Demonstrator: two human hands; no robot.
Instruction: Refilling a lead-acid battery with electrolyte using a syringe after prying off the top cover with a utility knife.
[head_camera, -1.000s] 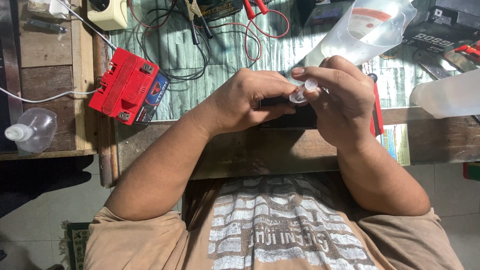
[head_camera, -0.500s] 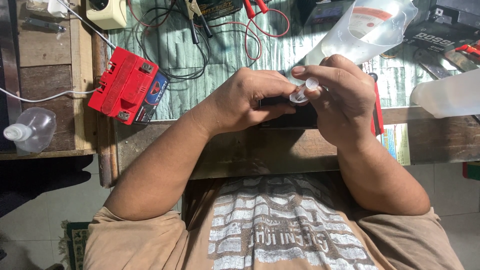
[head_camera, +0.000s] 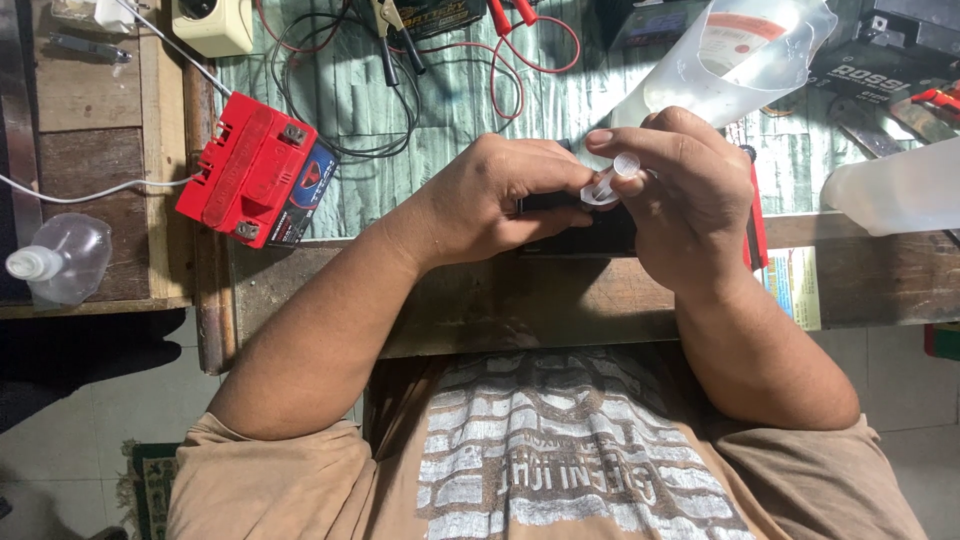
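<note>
Head view: right hand (head_camera: 690, 200) pinches a small clear plastic cap (head_camera: 612, 180) between thumb and fingers (head_camera: 640, 150). Left hand (head_camera: 500, 200) is clenched around a black battery (head_camera: 590, 232) lying on the tabletop (head_camera: 440, 110) directly beneath the fingers. Against the earlier frames nothing has shifted: both hands keep the same grasp, so the cap work looks unfinished. Beyond the fingers stands a translucent bottle (head_camera: 730, 60); well to their left lies a red battery (head_camera: 245, 175), with red and black clamp leads (head_camera: 400, 50) above.
</note>
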